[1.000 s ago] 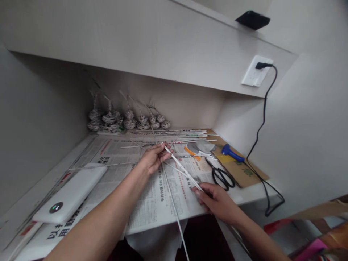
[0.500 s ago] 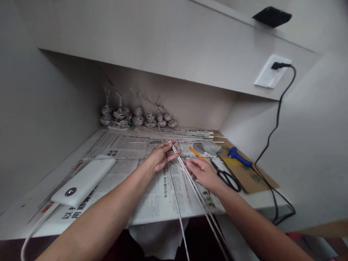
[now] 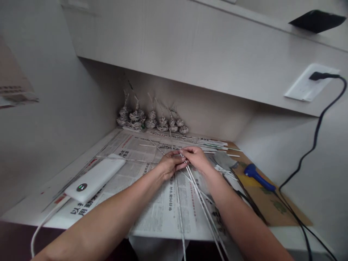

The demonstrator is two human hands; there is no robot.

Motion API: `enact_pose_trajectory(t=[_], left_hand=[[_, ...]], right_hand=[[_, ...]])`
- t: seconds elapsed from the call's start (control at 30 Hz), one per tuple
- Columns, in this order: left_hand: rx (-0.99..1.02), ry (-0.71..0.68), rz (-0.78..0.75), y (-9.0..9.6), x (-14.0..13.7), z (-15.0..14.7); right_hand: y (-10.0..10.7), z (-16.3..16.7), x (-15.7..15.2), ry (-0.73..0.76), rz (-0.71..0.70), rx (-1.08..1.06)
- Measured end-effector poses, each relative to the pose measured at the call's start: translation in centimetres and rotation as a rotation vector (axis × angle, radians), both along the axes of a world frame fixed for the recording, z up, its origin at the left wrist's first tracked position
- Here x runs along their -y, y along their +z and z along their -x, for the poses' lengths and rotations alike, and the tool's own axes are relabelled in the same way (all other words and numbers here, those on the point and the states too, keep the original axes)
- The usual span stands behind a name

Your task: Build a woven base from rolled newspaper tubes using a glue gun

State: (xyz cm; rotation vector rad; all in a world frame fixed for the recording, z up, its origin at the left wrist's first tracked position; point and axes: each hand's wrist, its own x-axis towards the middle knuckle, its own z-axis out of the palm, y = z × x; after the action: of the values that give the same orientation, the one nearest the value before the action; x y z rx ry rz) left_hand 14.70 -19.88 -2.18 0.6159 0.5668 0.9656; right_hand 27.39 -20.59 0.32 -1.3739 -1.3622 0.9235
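My left hand point(image 3: 171, 165) pinches the upper ends of a few thin white paper sticks point(image 3: 199, 195) above the newspaper. Right beside it, my right hand point(image 3: 194, 157) has its fingertips closed on the same ends, so the two hands nearly touch. From there the sticks run down past the table's front edge. Other paper sticks point(image 3: 178, 206) spread out from under the hands, one toward me and one to the left. The exact crossing point is hidden by my fingers.
Several woven gourd shapes point(image 3: 150, 119) stand along the back wall. More paper sticks point(image 3: 214, 143) lie behind my hands. A white power bank point(image 3: 100, 175) with a cable is at left. On cardboard point(image 3: 282, 203) at right rests a blue glue gun point(image 3: 259, 177), its cord trailing.
My right hand has moved up along the sticks to their upper ends, beside my left hand. The view has shifted, so the scissors are now mostly behind my right arm.
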Motion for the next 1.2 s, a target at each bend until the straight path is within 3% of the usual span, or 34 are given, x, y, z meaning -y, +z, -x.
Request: enact_pose_trajectory(t=[0.23, 0.63, 0.73, 0.9, 1.07, 1.2], left_hand=[[-0.053, 0.002, 0.01, -0.6, 0.1, -0.2], [-0.022, 0.033, 0.043, -0.1, 1.3, -0.8], [-0.009, 0.051, 0.049, -0.1, 1.2, -0.8], [0.008, -0.009, 0.015, -0.3, 1.0, -0.7], [0.012, -0.027, 0.027, -0.3, 1.2, -0.7], [0.026, -0.069, 0.02, -0.3, 1.4, -0.8]], right_hand=[[-1.6, -0.5, -0.3, -0.025, 0.044, -0.157], [-2.2, -0.4, 0.0, -0.056, -0.118, 0.046], [-2.2, -0.2, 0.0, -0.056, -0.128, 0.011], [-1.9, -0.8, 0.0, -0.015, 0.021, -0.233], [-1.7, -2.1, 0.2, 0.128, 0.231, -0.276], [-1.5, -2.6, 0.3, 0.18, 0.311, -0.33]])
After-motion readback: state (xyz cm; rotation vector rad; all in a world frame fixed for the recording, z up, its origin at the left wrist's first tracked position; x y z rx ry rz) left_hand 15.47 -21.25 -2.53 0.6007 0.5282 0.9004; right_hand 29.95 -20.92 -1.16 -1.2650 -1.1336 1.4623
